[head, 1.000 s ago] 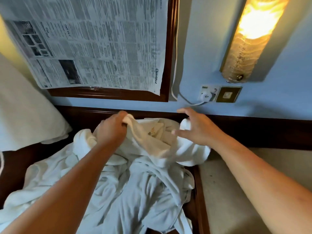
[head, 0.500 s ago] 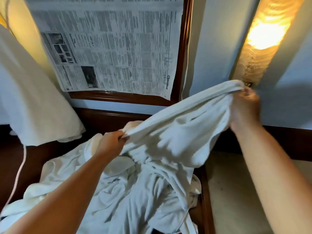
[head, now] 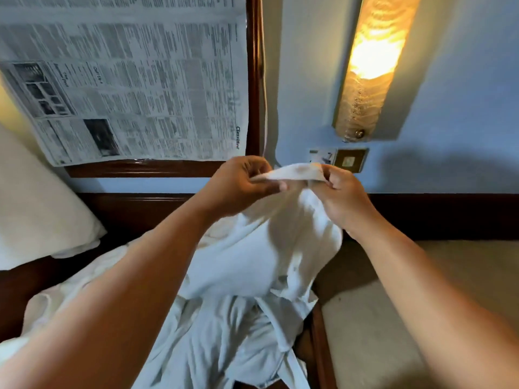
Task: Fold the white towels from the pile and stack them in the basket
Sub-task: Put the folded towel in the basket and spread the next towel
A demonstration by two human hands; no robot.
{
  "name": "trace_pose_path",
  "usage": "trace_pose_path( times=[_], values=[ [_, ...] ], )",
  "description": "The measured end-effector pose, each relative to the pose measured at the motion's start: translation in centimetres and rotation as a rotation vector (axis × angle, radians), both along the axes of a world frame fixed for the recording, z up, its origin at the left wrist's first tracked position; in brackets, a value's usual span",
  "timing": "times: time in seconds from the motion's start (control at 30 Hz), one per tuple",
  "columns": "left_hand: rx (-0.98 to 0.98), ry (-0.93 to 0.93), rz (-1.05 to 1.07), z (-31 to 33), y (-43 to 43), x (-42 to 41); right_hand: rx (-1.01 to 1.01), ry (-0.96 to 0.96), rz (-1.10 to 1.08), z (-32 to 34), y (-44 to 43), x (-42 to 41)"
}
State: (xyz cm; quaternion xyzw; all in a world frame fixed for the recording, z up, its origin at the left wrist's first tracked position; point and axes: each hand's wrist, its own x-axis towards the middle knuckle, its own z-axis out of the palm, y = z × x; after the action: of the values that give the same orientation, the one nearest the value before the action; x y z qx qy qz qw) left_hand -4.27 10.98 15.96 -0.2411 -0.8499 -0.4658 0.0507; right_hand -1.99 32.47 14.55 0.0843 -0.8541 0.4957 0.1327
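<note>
A white towel [head: 261, 248] hangs lifted above the pile of white towels [head: 224, 338], which lies crumpled on a dark wooden surface. My left hand [head: 238, 186] pinches the towel's top edge between thumb and fingers. Close beside it, my right hand [head: 342, 197] pinches the same edge, with a short stretch of cloth between the two. The rest of the towel drapes down below both hands onto the pile. No basket is in view.
A newspaper [head: 126, 77] covers a wood-framed panel on the blue wall. A lit wall lamp [head: 373, 63] and a socket [head: 337, 160] are at the right. A white pillow [head: 36, 209] lies at the left, a beige surface [head: 393, 318] at the right.
My hands have come together at the towel's top edge: the right hand dropped from beside the lamp toward the left, and the left hand rose from the pile.
</note>
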Motion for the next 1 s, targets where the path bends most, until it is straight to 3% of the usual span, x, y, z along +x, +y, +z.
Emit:
trace_pose_path(
  times=[0.1, 0.2, 0.3, 0.47, 0.53, 0.6, 0.67, 0.83, 0.93, 1.0],
  values=[
    [-0.157, -0.185, -0.164, -3.6, 3.6, -0.3, -0.172, 0.000, -0.149, 1.4, 5.4, 1.1],
    [-0.384, -0.177, -0.247, -4.7, 10.1, -0.5, -0.255, 0.023, -0.366, 2.1, 13.5, 2.8],
    [-0.490, 0.060, -0.276, -4.3, 16.6, -1.3, -0.317, 0.112, -0.671, 3.4, 23.3, 6.6],
    [-0.245, 0.432, -0.485, 0.7, 34.1, 4.1, -0.128, 0.445, -1.216, 8.7, 39.1, 17.6],
    [0.020, 0.387, -0.458, 3.6, 39.9, 6.8, 0.052, 0.418, -1.153, 11.3, 42.0, 21.0],
    [0.229, 0.301, -0.402, 5.7, 42.9, 7.8, 0.286, 0.204, -0.927, 12.4, 43.0, 22.8],
    [0.278, 0.305, -0.488, 7.5, 45.8, 9.1, 0.441, 0.030, -0.789, 12.2, 44.2, 24.4],
    [0.168, 0.482, -0.745, 10.2, 50.1, 13.0, 0.200, -0.137, -0.400, 8.7, 44.6, 24.6],
    [0.050, 0.451, -0.745, 9.8, 50.7, 12.3, 0.147, -0.006, -0.460, 7.5, 46.5, 23.9],
    [-0.168, 0.307, -0.724, 7.7, 50.7, 10.1, 0.006, 0.074, -0.558, 7.5, 48.5, 23.9]
  ],
)
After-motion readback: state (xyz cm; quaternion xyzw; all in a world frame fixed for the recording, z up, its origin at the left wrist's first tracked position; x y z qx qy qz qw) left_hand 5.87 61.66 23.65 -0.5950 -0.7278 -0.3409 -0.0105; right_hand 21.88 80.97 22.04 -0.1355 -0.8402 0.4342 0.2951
